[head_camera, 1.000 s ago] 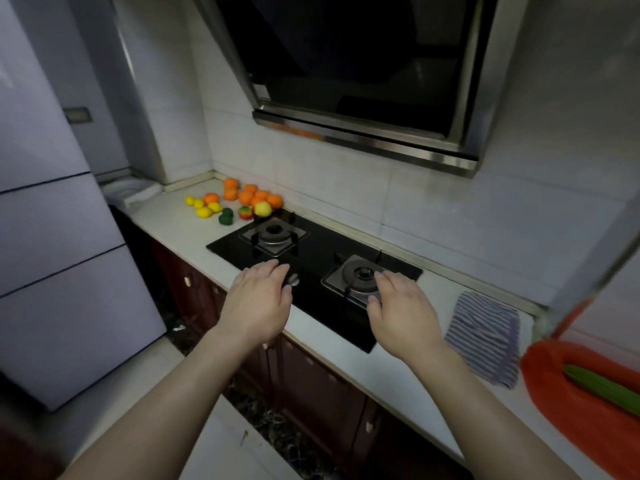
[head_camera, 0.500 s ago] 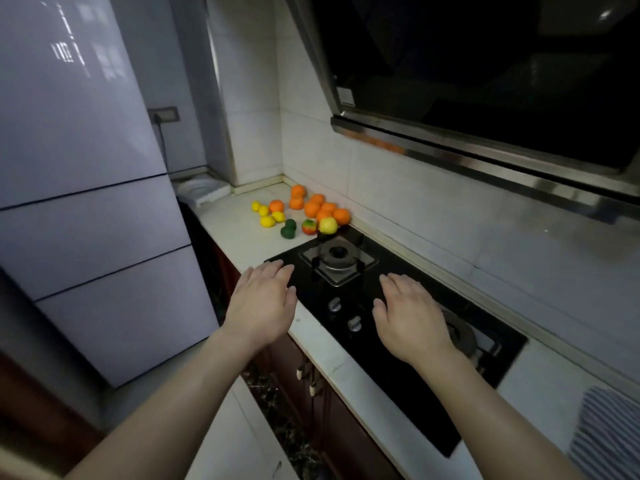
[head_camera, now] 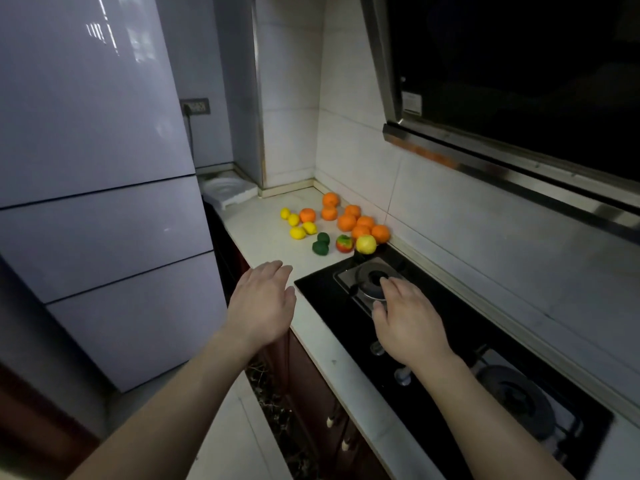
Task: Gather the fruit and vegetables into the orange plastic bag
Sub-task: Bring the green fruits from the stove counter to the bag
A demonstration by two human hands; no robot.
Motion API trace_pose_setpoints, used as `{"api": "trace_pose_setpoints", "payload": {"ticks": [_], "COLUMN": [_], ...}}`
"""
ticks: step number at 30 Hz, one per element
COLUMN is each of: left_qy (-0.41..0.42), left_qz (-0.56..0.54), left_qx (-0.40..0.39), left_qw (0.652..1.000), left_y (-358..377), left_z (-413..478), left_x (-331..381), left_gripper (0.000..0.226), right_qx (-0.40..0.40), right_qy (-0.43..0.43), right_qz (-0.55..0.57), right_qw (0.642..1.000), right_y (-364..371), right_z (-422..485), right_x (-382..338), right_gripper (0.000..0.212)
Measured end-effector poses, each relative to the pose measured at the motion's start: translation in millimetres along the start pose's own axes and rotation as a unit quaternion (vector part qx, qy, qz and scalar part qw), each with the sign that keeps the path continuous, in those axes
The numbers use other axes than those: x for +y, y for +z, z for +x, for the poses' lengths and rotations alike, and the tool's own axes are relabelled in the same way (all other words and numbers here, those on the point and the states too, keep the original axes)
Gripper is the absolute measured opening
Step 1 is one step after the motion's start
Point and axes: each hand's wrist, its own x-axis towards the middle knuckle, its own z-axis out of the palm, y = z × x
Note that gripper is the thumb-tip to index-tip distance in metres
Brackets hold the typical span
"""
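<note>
Nearest the camera, two bare forearms reach forward from the bottom edge. The left hand [head_camera: 263, 306] hovers palm down over the front edge of the white counter [head_camera: 263, 244], just left of the black glass hob [head_camera: 325, 289]; its fingers are straight and close together, the thumb set apart, and it holds nothing. The right hand [head_camera: 408, 320] is held over the hob, also palm down with the fingers loosely extended and slightly spread, gripping nothing; its fingertips overlap the far burner [head_camera: 375, 278] in this view, though whether they touch it cannot be told. Two metal knobs [head_camera: 401, 375] show beside the right wrist, and the near burner [head_camera: 516, 396] sits to the right. Dark wooden cabinet doors [head_camera: 311, 375] run under the counter. Beyond the hands, the fruit lies loose on the counter past the hob's far corner: two dark green pieces [head_camera: 320, 247] touching each other, a red-and-green apple [head_camera: 344, 243] just beside them, and a yellow apple [head_camera: 366, 244] at the hob's edge. Behind these, eight oranges [head_camera: 346, 222] cluster along the tiled wall [head_camera: 450, 209], and four lemons [head_camera: 298, 232] sit to their left, near the middle of the counter. Farther back, a white foam tray [head_camera: 228, 192] rests at the counter's end. A tall pale fridge [head_camera: 104, 202] fills the left side, a wall socket [head_camera: 195, 106] is behind it, and a dark range hood [head_camera: 519, 81] hangs at upper right.
</note>
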Motion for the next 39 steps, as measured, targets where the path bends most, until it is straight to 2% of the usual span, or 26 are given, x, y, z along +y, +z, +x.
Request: {"api": "trace_pose_setpoints", "payload": {"ticks": [11, 18, 22, 27, 39], "left_qy": [0.044, 0.071, 0.086, 0.123, 0.207], "left_qz": [-0.03, -0.038, -0.054, -0.054, -0.046], "left_qx": [-0.021, -0.043, -0.055, -0.067, -0.121], "left_qw": [0.998, 0.996, 0.993, 0.989, 0.97], "left_y": [9.1, 18.3, 30.9, 53.9, 154.6], "left_z": [107.1, 153.8, 180.3, 226.5, 395.2], "left_x": [-142.6, -198.0, -215.7, -232.2, -253.6], "left_gripper": [0.047, 0.048, 0.049, 0.05, 0.046], "right_qx": [0.01, 0.005, 0.0, -0.001, -0.042], "right_qy": [0.04, 0.075, 0.087, 0.095, 0.177], "right_qz": [-0.002, -0.001, -0.007, -0.003, 0.021], "right_qw": [0.999, 0.997, 0.996, 0.995, 0.983], "right_y": [63.2, 90.4, 103.3, 126.0, 233.9], "right_z": [122.8, 168.2, 192.1, 233.6, 362.9], "right_x": [-93.8, -126.5, -129.0, -124.0, -74.0], "right_gripper": [0.049, 0.041, 0.045, 0.039, 0.049]}}
